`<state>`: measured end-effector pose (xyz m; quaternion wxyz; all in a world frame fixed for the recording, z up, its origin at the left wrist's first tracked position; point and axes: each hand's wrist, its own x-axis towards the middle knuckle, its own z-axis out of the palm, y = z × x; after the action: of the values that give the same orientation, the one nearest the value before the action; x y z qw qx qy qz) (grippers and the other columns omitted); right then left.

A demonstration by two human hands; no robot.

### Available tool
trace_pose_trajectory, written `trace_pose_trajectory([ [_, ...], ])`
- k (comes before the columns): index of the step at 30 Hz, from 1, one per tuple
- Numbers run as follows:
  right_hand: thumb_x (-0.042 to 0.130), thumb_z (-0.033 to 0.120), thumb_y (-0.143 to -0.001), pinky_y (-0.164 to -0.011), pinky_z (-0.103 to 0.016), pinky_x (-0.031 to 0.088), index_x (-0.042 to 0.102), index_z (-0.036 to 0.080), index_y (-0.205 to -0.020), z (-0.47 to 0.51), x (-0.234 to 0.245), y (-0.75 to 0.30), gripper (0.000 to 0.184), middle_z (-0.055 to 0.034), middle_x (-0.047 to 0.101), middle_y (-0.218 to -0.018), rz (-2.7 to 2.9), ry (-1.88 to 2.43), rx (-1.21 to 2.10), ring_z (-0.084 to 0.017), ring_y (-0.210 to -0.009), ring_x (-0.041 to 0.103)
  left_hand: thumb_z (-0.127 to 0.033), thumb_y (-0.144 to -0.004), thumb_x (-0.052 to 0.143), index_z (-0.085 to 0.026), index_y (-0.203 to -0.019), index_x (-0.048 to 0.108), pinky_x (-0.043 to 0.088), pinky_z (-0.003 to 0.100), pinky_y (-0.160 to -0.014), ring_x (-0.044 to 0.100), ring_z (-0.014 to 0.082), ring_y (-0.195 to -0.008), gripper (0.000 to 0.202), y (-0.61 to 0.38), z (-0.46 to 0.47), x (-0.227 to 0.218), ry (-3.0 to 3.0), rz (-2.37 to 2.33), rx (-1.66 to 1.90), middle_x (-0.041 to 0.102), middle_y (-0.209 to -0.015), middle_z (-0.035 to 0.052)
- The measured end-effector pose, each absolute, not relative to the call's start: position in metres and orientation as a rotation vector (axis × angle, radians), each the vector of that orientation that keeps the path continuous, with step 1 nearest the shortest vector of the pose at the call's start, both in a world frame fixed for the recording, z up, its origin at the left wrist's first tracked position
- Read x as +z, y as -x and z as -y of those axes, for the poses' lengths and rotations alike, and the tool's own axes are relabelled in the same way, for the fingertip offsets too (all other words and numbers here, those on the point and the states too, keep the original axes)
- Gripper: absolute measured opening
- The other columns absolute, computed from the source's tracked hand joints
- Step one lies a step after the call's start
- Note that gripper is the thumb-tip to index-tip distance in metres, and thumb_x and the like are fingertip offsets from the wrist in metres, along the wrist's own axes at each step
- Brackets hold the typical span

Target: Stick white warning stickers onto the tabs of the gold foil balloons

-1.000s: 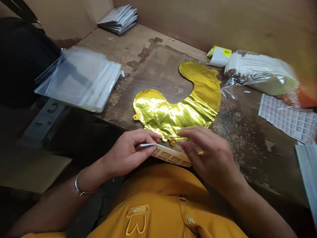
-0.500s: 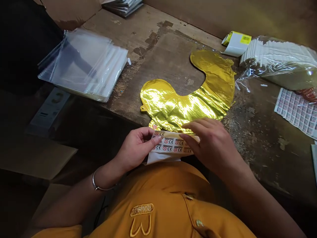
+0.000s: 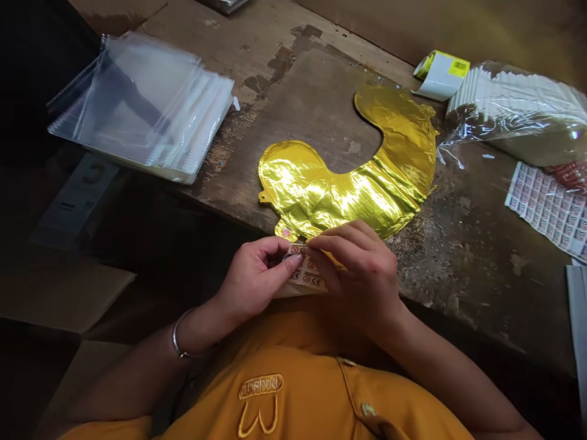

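Right, you had both hands together at six o'clock, just below the foil, and the work was all in the fingertips. Your left hand (image 3: 254, 281) was closed in a pinch on a sticker sheet (image 3: 308, 275), its fingers curled over the sheet's left end. Your right hand (image 3: 358, 275) came in from the other side, with thumb and forefinger closed on the top edge of the same sheet. Exactly what those fingertips had hold of was too small to tell. The sheet was printed with rows of CE marks and red prohibition symbols, and most of it was hidden behind your fingers.

Just above, at twelve o'clock, lay a gold foil balloon (image 3: 343, 183), flat and crescent-shaped on a worn wooden workbench (image 3: 463, 263), its lower edge right beside the sheet and your right fingers. A small tab stuck out at its left end.

Over at ten o'clock sat a stack of clear plastic bags (image 3: 142, 104). Up at two o'clock, a white label packet with a yellow barcode (image 3: 443, 74) lay against a bundle of white sheets in clear plastic wrap (image 3: 513, 104). At three o'clock, a printed label sheet (image 3: 548, 211) ran off the bench's right side. A metal bangle (image 3: 181, 343) circled your left wrist, above your mustard polo shirt (image 3: 293, 391).
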<state>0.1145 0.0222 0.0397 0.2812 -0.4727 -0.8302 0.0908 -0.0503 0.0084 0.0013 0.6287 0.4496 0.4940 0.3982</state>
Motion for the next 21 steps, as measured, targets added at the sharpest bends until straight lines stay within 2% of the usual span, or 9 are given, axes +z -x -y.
trace_pose_trajectory([
  [4, 0.063, 0.018, -0.085, -0.069, -0.031, 0.044, 0.065, 0.021, -0.083, -0.02, 0.034, -0.116, 0.004, -0.0011, 0.071, -0.079, 2.286, 1.192, 0.063, -0.016, -0.072, 0.059, -0.03, -0.078, 0.068, -0.013, -0.076, 0.066, 0.048, 0.023, -0.063, 0.058, 0.0132, -0.067, 0.017, 0.05, -0.008, -0.001, -1.021, -1.124, 0.903, 0.065, -0.072, 0.0024],
  [8, 0.062, 0.02, -0.085, -0.07, -0.033, 0.04, 0.064, 0.022, -0.095, -0.017, 0.027, -0.121, 0.011, -0.001, 0.072, -0.085, 2.362, 1.079, -0.097, -0.016, -0.075, 0.06, -0.032, -0.077, 0.069, -0.014, -0.073, 0.065, 0.048, 0.024, -0.062, 0.058, 0.0134, -0.066, 0.02, 0.05, -0.008, -0.001, -0.977, -1.111, 0.91, 0.065, -0.07, 0.002],
  [17, 0.059, 0.017, -0.085, -0.072, -0.033, 0.04, 0.061, 0.018, -0.095, -0.02, 0.025, -0.122, 0.01, -0.0034, 0.069, -0.082, 2.44, 0.972, -0.17, -0.016, -0.074, 0.058, -0.031, -0.076, 0.071, -0.013, -0.072, 0.064, 0.048, 0.022, -0.061, 0.057, 0.0118, -0.064, 0.019, 0.047, -0.008, 0.0, -0.927, -1.081, 0.923, 0.064, -0.069, 0.0011],
  [21, 0.055, 0.017, -0.087, -0.071, -0.033, 0.039, 0.06, 0.018, -0.096, -0.018, 0.027, -0.121, 0.011, -0.0045, 0.068, -0.084, 2.466, 0.948, -0.119, -0.017, -0.075, 0.057, -0.028, -0.07, 0.076, -0.013, -0.071, 0.065, 0.048, 0.02, -0.06, 0.056, 0.0102, -0.062, 0.019, 0.048, -0.009, 0.0, -0.831, -1.068, 0.943, 0.063, -0.067, -0.0003],
])
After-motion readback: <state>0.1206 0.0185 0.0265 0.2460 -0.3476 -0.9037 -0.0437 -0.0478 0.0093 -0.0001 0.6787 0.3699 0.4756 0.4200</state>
